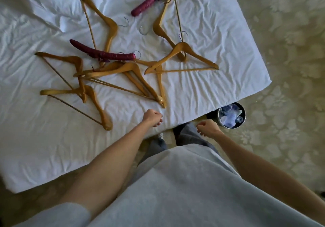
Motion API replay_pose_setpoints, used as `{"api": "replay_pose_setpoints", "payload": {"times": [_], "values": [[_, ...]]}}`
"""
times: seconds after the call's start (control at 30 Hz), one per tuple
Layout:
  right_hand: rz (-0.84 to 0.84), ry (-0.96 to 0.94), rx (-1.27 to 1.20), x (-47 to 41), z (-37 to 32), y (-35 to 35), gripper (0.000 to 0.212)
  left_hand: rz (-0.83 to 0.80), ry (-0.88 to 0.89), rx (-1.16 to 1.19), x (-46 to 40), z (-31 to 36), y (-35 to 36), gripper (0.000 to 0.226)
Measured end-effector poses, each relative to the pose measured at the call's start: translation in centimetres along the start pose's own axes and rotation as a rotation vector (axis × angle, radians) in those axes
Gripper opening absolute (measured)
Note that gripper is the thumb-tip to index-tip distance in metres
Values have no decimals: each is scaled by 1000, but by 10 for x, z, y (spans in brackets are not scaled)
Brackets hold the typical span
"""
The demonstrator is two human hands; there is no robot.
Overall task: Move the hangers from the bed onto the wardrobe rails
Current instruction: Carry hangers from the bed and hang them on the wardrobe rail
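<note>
While standing at the corner of the bed (219, 85), hovering both hands low over its near edge: left hand (152, 117) and right hand (207, 127) loosely curled, each grip closed on nothing. Lying scattered and overlapping on the white sheet: wooden hangers (123, 71) and two maroon padded hangers (103, 52). Sitting beside the bed corner on the carpet: a small bin (231, 115).

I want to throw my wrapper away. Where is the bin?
In the head view, the small round bin stands on the patterned carpet at the right, beside the bed's near corner, just beyond the right hand.
</note>
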State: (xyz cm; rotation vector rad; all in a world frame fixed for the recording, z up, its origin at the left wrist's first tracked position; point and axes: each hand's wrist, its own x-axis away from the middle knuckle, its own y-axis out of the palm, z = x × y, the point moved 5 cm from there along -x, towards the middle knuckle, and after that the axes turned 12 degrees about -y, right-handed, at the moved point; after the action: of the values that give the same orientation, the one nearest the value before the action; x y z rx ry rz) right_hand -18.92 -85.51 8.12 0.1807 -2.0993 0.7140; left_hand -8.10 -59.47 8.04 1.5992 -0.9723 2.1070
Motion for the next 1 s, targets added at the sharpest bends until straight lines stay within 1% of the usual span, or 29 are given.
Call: {"api": "replay_pose_setpoints", "payload": {"times": [0.13,0.2,0.3,0.37,0.4,0.43,0.47,0.57,0.63,0.67,0.7,0.77,0.8,0.9,1.0], "values": [[-28,-70,-2,-51,-38,-35,15,90,-65,105,-9,35,0,21],[-68,-130,4,-82,-65,-47,15,128,-85,146,-18,55,-7,18],[-106,-202,29,-127,-108,-54,19,179,-93,205,-39,78,-25,17],[-111,-208,31,-158,-134,-55,17,207,-116,233,-57,90,-40,18],[-105,-205,32,-175,-145,-54,17,218,-127,248,-69,94,-47,14],[-100,-194,29,-191,-156,-52,19,234,-136,261,-83,96,-55,10],[-97,-179,18,-204,-165,-49,22,262,-149,266,-98,96,-62,12],[-68,-93,-102,-248,-188,-36,30,334,-216,254,-153,87,-81,34],[6,-33,-237,-275,-199,-30,35,376,-251,253,-179,82,-89,48],[49,7,-311,-288,-202,-27,38,385,-268,264,-188,82,-93,51],[83,59,-392,-299,-204,-23,38,381,-279,277,-198,83,-94,49],[118,145,-519,-314,-205,-17,26,355,-281,292,-204,93,-93,37],[127,167,-560,-320,-206,-14,23,340,-283,309,-204,97,-91,34],[180,180,-650,-337,-210,-9,20,345,-289,363,-209,105,-89,38],[221,167,-696,-338,-215,-12,19,362,-295,365,-215,101,-90,42]]}}
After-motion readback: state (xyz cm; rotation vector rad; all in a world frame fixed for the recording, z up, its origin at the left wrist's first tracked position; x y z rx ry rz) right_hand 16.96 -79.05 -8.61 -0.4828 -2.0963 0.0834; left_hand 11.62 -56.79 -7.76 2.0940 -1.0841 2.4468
